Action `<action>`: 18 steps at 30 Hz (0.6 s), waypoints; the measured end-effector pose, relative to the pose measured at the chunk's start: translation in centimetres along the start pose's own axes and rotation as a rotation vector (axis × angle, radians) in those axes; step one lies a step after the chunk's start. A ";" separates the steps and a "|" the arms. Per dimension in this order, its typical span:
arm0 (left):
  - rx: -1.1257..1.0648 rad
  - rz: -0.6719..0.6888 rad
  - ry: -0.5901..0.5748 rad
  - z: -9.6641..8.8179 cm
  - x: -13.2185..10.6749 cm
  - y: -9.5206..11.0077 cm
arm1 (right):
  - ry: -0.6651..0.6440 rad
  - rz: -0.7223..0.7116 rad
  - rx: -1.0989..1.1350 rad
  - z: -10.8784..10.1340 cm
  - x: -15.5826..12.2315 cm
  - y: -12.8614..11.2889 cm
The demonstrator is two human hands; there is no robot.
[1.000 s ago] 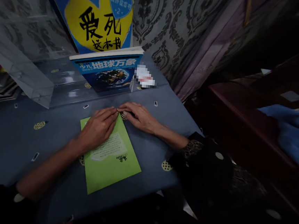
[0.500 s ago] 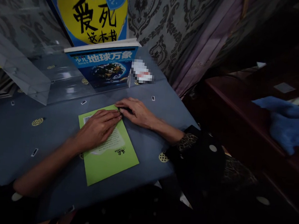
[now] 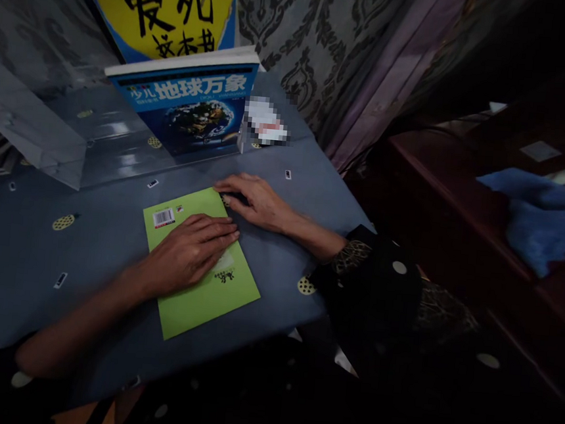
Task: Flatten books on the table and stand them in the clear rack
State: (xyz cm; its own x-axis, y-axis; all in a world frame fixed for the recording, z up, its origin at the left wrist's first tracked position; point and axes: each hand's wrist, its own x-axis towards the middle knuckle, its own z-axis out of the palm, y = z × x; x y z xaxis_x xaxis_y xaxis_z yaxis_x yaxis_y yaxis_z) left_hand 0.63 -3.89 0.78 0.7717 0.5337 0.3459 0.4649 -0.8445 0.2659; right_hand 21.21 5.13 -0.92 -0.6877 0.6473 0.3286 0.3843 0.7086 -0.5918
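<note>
A thin green book (image 3: 194, 316) lies on the table with its barcode side up. Across its middle rests my left hand (image 3: 193, 250), palm down and fingers stretched out, covering much of the printed text panel. The left fingertips reach the book's right edge. My right hand (image 3: 256, 203) lies at the book's top right corner, its fingers loosely bent and apart, the fingertips touching or almost touching that corner. I see nothing held in either hand.
Beyond the hands, a blue book with a globe (image 3: 196, 115) stands in a clear acrylic holder (image 3: 64, 160). Behind it rises a larger yellow and blue book (image 3: 181, 18). A blurred-out white item (image 3: 268, 122) lies beside it. A blue cloth (image 3: 544, 218) hangs at right on dark red furniture.
My left hand has slid down and slightly right over the green book, uncovering the barcode. The right hand stays at the corner. The whole view has shifted a little.
</note>
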 end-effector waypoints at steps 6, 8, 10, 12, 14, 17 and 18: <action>-0.060 0.011 -0.025 0.1 -0.1 0.9 | -0.006 0.006 -0.005 -0.2 -0.1 -0.2; -0.079 0.027 -0.022 0.2 -0.2 1.2 | -0.011 0.007 -0.008 -0.2 -0.1 -0.2; -0.093 0.044 -0.030 0.3 -0.3 1.6 | -0.011 0.007 -0.006 -0.1 -0.2 -0.2; -0.094 0.054 -0.049 0.2 -0.3 2.0 | -0.006 0.007 -0.001 -0.1 -0.2 -0.1; -0.092 0.062 -0.070 0.2 -0.4 2.4 | 0.002 0.006 0.003 -0.1 -0.2 -0.2; -0.103 0.069 -0.101 0.0 -0.3 3.1 | -0.001 0.008 -0.001 -0.1 -0.2 -0.2; -0.109 0.069 -0.111 0.0 -0.3 3.3 | -0.002 0.007 0.000 -0.1 -0.3 -0.2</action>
State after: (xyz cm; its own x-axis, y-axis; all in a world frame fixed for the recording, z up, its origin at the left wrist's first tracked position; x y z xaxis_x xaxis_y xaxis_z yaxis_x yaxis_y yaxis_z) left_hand 1.93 -6.81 1.58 0.8464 0.4611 0.2667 0.3638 -0.8661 0.3429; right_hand 21.39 4.89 -0.81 -0.6861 0.6516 0.3235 0.3889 0.7044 -0.5938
